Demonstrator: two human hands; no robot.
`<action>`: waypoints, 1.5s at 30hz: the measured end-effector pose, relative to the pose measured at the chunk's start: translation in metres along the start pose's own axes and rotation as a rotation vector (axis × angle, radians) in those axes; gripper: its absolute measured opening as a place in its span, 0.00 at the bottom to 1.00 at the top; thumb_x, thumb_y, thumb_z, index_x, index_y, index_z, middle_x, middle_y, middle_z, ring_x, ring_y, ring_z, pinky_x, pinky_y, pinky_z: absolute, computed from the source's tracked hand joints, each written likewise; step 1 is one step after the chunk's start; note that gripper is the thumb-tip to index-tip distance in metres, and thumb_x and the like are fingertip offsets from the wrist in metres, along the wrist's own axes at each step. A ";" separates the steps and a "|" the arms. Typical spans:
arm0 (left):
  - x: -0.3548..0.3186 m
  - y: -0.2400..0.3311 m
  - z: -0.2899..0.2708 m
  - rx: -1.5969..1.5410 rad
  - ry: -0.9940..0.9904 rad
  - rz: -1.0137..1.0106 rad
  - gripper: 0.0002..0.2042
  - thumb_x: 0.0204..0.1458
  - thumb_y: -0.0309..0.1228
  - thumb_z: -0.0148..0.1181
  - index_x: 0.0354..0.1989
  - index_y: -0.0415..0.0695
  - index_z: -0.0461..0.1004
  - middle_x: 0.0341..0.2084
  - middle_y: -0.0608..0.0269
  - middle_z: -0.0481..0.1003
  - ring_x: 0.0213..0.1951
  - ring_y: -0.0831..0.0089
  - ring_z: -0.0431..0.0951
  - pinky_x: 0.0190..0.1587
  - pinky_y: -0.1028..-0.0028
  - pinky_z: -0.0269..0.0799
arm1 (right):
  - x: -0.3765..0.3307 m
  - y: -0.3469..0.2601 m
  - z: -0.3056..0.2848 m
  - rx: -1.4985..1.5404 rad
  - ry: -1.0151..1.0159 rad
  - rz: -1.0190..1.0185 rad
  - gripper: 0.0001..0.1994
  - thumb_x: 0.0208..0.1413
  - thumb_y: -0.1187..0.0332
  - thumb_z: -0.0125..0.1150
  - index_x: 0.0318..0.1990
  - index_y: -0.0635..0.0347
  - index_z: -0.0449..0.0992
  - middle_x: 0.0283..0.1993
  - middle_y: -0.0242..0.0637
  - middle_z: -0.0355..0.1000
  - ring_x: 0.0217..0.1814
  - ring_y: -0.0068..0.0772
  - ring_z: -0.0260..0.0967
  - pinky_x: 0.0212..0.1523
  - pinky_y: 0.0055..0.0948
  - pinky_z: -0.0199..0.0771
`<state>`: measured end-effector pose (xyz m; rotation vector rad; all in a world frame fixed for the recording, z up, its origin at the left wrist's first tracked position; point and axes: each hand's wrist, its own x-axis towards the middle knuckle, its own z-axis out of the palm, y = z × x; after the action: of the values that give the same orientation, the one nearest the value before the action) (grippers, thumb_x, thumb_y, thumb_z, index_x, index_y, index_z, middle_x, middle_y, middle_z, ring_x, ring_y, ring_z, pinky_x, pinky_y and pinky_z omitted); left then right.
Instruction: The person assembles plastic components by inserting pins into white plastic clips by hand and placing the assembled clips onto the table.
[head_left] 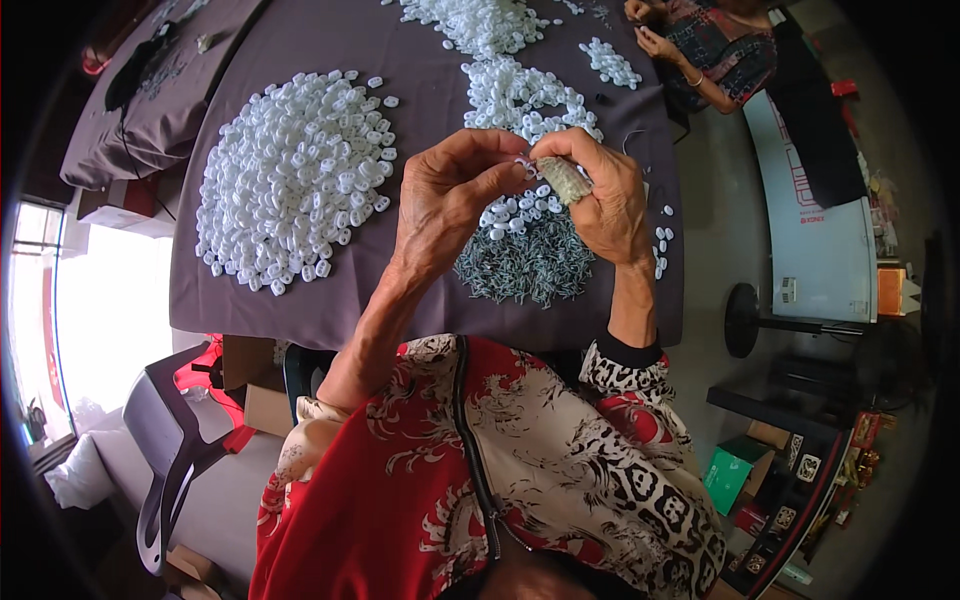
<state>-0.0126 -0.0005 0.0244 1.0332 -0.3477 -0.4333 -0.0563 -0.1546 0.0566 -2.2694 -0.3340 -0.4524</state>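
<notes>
My left hand [440, 205] is raised over the table, its thumb and fingers pinched on a small white plastic piece [526, 168]. Close beside it, my right hand [612, 195] is closed around a beige, rough-textured wrapped thing [566, 181], whose kind I cannot make out. The fingertips of both hands meet at the white piece. Below them lies a heap of small grey screws [525, 260], with several white plastic pieces [518, 208] along its far edge. More white pieces [530, 95] spread just beyond my hands.
A big pile of white plastic pieces [295, 180] covers the table's left side; another pile [480, 25] lies far off. A small cluster [610, 64] sits far right, near another person's hands [655, 42]. The dark tablecloth [270, 318] hangs over the near edge. A grey chair [172, 430] stands lower left.
</notes>
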 end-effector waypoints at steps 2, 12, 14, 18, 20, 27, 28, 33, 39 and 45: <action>0.000 0.000 0.000 -0.010 0.004 -0.003 0.09 0.45 0.20 0.57 0.36 0.33 0.71 0.26 0.58 0.75 0.30 0.75 0.75 0.37 0.78 0.71 | 0.001 -0.002 -0.001 -0.045 -0.013 -0.014 0.09 0.43 0.82 0.47 0.33 0.64 0.69 0.29 0.38 0.71 0.31 0.32 0.71 0.32 0.24 0.68; 0.003 -0.002 -0.001 0.067 0.020 -0.013 0.10 0.44 0.20 0.57 0.36 0.32 0.70 0.26 0.57 0.75 0.29 0.75 0.75 0.35 0.78 0.71 | 0.009 0.003 -0.002 -0.119 -0.087 -0.144 0.10 0.40 0.83 0.45 0.32 0.63 0.68 0.27 0.40 0.70 0.29 0.40 0.70 0.30 0.28 0.68; 0.007 -0.006 -0.002 0.032 0.052 -0.016 0.10 0.44 0.21 0.57 0.36 0.31 0.70 0.26 0.56 0.75 0.28 0.74 0.75 0.35 0.78 0.71 | 0.011 0.007 -0.001 -0.140 -0.083 -0.174 0.10 0.40 0.83 0.45 0.32 0.63 0.68 0.27 0.40 0.70 0.29 0.40 0.70 0.30 0.28 0.68; 0.008 -0.012 0.000 -0.018 0.078 -0.022 0.10 0.44 0.22 0.57 0.35 0.31 0.70 0.25 0.56 0.75 0.27 0.73 0.76 0.34 0.77 0.72 | 0.012 0.014 -0.001 -0.075 -0.085 -0.102 0.09 0.40 0.82 0.47 0.31 0.62 0.68 0.27 0.39 0.70 0.28 0.37 0.70 0.30 0.27 0.68; 0.009 -0.015 0.000 -0.070 0.092 -0.048 0.10 0.45 0.23 0.58 0.35 0.32 0.70 0.24 0.56 0.75 0.26 0.72 0.76 0.34 0.77 0.72 | 0.011 0.016 0.001 -0.065 -0.057 -0.085 0.08 0.42 0.81 0.48 0.31 0.62 0.68 0.26 0.38 0.70 0.28 0.36 0.70 0.30 0.27 0.68; 0.010 -0.018 -0.004 -0.154 0.096 -0.166 0.08 0.45 0.25 0.58 0.32 0.33 0.72 0.25 0.57 0.75 0.27 0.72 0.76 0.34 0.76 0.73 | 0.010 0.025 0.004 -0.066 -0.085 -0.043 0.04 0.46 0.77 0.51 0.31 0.62 0.69 0.26 0.37 0.70 0.28 0.31 0.70 0.29 0.25 0.67; 0.011 -0.019 -0.005 -0.165 0.086 -0.173 0.08 0.45 0.25 0.58 0.31 0.34 0.72 0.25 0.57 0.75 0.27 0.72 0.76 0.34 0.76 0.73 | 0.011 0.026 0.004 -0.056 -0.082 -0.050 0.04 0.46 0.77 0.51 0.31 0.62 0.69 0.26 0.36 0.70 0.28 0.30 0.70 0.29 0.24 0.67; 0.010 -0.022 -0.006 -0.186 0.067 -0.221 0.07 0.45 0.25 0.58 0.30 0.34 0.72 0.25 0.57 0.75 0.27 0.73 0.76 0.34 0.75 0.74 | 0.009 0.028 0.003 -0.047 -0.082 -0.050 0.04 0.46 0.78 0.51 0.31 0.62 0.69 0.26 0.36 0.70 0.27 0.30 0.69 0.29 0.25 0.67; 0.010 -0.024 -0.005 -0.160 0.051 -0.249 0.07 0.47 0.25 0.56 0.32 0.34 0.71 0.26 0.55 0.75 0.27 0.71 0.76 0.35 0.75 0.73 | 0.007 0.028 0.001 -0.080 -0.079 -0.082 0.05 0.44 0.79 0.50 0.31 0.62 0.69 0.25 0.37 0.70 0.27 0.31 0.69 0.29 0.25 0.67; 0.009 -0.028 -0.006 -0.124 0.043 -0.201 0.07 0.47 0.26 0.56 0.31 0.34 0.71 0.26 0.55 0.75 0.26 0.71 0.76 0.35 0.75 0.73 | 0.007 0.026 0.002 -0.120 -0.103 -0.097 0.06 0.45 0.79 0.48 0.31 0.61 0.69 0.25 0.36 0.70 0.26 0.31 0.70 0.29 0.25 0.67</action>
<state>-0.0067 -0.0127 -0.0022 0.9584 -0.1761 -0.6047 -0.0395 -0.1697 0.0413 -2.4066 -0.4828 -0.4156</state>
